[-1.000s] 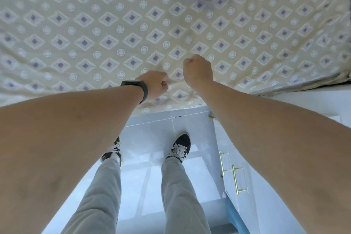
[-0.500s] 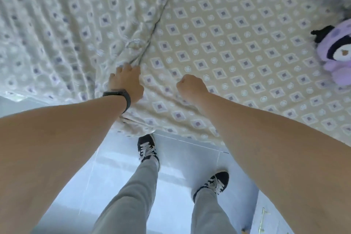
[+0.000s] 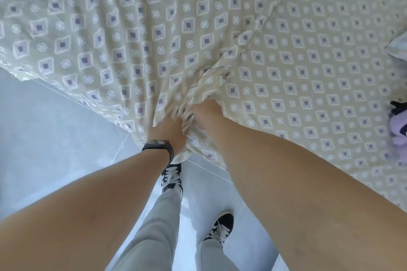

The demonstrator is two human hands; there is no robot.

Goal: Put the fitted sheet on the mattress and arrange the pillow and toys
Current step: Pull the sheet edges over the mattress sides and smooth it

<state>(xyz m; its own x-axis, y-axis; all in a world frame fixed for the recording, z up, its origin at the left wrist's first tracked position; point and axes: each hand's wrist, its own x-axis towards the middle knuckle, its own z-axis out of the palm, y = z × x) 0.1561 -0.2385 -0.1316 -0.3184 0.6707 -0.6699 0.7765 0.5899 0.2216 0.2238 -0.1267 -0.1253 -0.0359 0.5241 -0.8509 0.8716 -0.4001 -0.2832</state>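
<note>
Fitted sheet [image 3: 308, 77] spread over the mattress top, patterned cream; corner portion bunched into a wad at the bed's near corner, directly above the floor [image 3: 44, 138]. Seam ridge running up and away from the wad. Left hand [image 3: 170, 133], dark band at wrist, gripping the bunched cloth from the left; right hand [image 3: 207, 112] gripping it from the right, fingers buried in folds, hands nearly touching. Judged step: hooking the elastic corner under the mattress. Best done by pulling down and around the corner with even tension, seam aligned on the edge, slack fed in afterward. Purple plush toy [image 3: 399, 132] at far right edge; pillow corner [image 3: 398, 48] above it.
</note>
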